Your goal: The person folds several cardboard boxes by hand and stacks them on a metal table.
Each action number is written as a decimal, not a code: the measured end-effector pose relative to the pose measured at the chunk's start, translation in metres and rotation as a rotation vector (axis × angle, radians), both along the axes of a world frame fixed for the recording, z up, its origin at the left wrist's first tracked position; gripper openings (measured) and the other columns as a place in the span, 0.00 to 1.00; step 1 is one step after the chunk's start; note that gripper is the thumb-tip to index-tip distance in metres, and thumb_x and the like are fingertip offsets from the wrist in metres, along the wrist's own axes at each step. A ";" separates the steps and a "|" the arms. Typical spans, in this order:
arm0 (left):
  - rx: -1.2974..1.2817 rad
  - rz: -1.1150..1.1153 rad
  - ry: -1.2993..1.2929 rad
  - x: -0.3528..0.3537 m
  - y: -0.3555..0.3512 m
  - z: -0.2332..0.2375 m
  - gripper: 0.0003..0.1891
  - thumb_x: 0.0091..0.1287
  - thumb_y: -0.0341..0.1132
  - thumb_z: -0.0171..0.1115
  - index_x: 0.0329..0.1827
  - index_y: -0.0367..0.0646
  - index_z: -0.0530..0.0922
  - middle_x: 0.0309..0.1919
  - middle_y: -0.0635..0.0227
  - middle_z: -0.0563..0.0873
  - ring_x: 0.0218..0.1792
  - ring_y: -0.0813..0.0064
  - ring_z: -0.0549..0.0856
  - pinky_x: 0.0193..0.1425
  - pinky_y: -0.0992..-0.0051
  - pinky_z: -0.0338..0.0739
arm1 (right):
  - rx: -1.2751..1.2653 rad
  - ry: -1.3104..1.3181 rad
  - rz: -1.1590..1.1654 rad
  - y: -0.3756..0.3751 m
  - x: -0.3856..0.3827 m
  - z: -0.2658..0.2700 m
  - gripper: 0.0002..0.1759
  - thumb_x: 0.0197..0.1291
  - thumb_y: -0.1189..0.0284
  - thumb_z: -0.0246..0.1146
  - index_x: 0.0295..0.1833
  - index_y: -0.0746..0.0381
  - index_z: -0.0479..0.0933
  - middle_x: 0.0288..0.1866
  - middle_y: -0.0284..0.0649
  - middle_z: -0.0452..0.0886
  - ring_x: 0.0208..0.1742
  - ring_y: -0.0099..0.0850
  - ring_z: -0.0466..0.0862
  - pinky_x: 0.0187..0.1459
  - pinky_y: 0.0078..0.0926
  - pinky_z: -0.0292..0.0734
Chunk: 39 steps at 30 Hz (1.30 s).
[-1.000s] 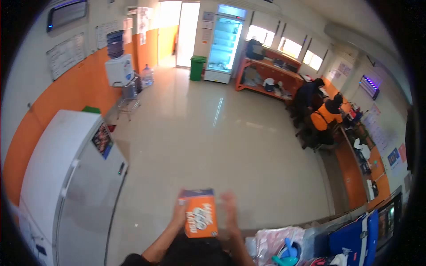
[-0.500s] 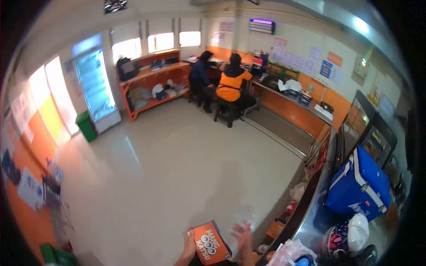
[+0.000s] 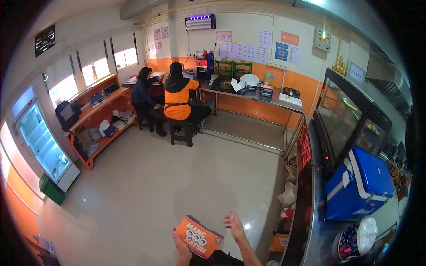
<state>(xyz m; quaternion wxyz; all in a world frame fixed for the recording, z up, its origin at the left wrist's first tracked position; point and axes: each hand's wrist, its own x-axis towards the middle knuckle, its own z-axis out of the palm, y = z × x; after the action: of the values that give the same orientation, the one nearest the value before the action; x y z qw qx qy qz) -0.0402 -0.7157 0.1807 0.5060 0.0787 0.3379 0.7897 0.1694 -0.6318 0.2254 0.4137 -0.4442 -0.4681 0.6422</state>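
Orange box [image 3: 198, 237] in left hand [image 3: 181, 249] (half offscreen)

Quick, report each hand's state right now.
Left hand: closed on the orange Mang Katsu box, gripping its lower edge.
Right hand: open, fingers spread, holding nothing.

A steel worktop [image 3: 316, 221] runs along the right side. On it stand a blue cooler box [image 3: 361, 184], a glass-fronted display cabinet [image 3: 346, 128] behind that, and a patterned round container [image 3: 350, 244] with a white lid at the near end. The pale tiled floor [image 3: 155, 190] carries a green bin [image 3: 51, 189] just beside a glass-door fridge [image 3: 42, 142], and an orange shelf unit [image 3: 100, 122] along the left wall.
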 end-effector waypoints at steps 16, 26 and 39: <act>-0.318 -0.460 0.441 -0.023 0.450 0.048 0.22 0.67 0.47 0.57 0.58 0.43 0.67 0.47 0.65 0.76 0.48 0.76 0.75 0.52 0.73 0.72 | -0.184 -0.092 -0.212 0.310 -0.018 -0.005 0.26 0.65 0.65 0.59 0.64 0.67 0.64 0.53 0.48 0.74 0.50 0.31 0.77 0.47 0.27 0.78; -0.492 -0.784 0.356 0.069 0.680 0.056 0.27 0.59 0.45 0.69 0.49 0.35 0.66 0.46 0.53 0.76 0.45 0.67 0.81 0.47 0.69 0.82 | -0.026 -0.038 -0.496 0.590 0.120 -0.048 0.27 0.63 0.63 0.61 0.62 0.67 0.66 0.54 0.42 0.74 0.52 0.32 0.76 0.47 0.29 0.75; -0.371 -0.412 0.645 0.149 1.000 0.064 0.27 0.55 0.49 0.73 0.39 0.34 0.70 0.33 0.58 0.80 0.32 0.74 0.83 0.31 0.75 0.82 | 0.594 -0.902 0.366 0.968 0.165 0.048 0.54 0.26 0.40 0.76 0.56 0.60 0.63 0.66 0.56 0.58 0.67 0.56 0.59 0.62 0.71 0.44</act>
<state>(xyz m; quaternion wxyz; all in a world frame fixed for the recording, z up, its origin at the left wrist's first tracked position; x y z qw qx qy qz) 0.1086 0.2842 0.2446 0.5273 0.2953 0.5923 0.5329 0.3342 0.3367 0.2735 0.1618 -0.4508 -0.8282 0.2911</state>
